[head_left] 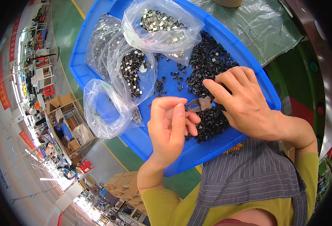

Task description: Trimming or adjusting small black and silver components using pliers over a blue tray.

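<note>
My right hand (245, 100) is closed round the dark and blue handles of a small pair of cutting pliers (203, 104). The metal jaws point left, towards the fingertips of my left hand (169, 126). Thumb and forefinger of that hand are pinched together beside the jaw tips; whatever lies between them is too small to name. Both hands are over a blue plastic tray (166, 167), above a heap of tiny black parts (211, 62). Some of these parts are scattered loosely left of the heap.
A clear bag (190, 32) of small silvery metal parts sits at the tray's far side. Another open bag holds black-and-silver pieces (132, 69), and a crumpled clear bag (107, 126) overhangs the left rim. Cardboard boxes (124, 186) stand beyond, on the left.
</note>
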Demonstrator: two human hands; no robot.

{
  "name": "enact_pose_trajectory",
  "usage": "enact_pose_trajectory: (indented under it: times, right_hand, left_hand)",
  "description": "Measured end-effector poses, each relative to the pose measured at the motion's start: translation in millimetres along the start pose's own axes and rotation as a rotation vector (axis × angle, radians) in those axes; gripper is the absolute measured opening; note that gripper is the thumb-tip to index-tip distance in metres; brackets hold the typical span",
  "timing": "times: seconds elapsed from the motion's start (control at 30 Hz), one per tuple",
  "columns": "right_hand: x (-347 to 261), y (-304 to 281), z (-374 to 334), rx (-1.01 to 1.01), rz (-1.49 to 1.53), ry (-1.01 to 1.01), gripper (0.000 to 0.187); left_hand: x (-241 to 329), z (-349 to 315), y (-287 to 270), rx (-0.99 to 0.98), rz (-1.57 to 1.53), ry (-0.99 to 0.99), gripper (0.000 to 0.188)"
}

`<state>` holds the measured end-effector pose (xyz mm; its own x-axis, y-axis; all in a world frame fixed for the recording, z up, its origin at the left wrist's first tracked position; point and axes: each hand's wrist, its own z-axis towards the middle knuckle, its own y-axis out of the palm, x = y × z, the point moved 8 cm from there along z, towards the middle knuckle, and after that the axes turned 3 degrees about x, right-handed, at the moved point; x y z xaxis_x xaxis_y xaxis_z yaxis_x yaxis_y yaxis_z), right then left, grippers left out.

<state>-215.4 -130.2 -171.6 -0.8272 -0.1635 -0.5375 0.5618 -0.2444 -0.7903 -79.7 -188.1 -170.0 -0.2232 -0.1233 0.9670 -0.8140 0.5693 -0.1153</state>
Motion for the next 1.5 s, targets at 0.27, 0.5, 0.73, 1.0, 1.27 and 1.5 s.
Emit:
enact_pose_trajectory:
  times: [0.27,0.5,0.73,1.0,1.27,1.5]
  right_hand:
    - [-3,1,0,0.086,-0.126,-0.06,0.033]
    - [-2,5,-3,-0.031,-0.143,-0.031,0.045]
    - [-4,8,-2,-0.05,-0.163,-0.044,0.045]
    - [-6,8,-2,-0.001,-0.194,-0.098,0.035]
    - [-5,8,-4,-0.044,-0.128,-0.073,0.024]
    - [-5,6,-4,-0.042,-0.09,-0.064,0.015]
  left_hand:
    - [1,2,1,-0.034,0.064,0.025,0.012]
    - [-5,4,2,-0.079,0.03,-0.039,0.012]
    - [-10,6,1,-0.117,-0.075,-0.108,0.012]
    - [-12,6,5,-0.132,-0.051,-0.091,0.011]
    - [-15,5,5,-0.129,-0.049,-0.077,0.01]
    - [-13,6,3,-0.145,-0.076,-0.101,0.011]
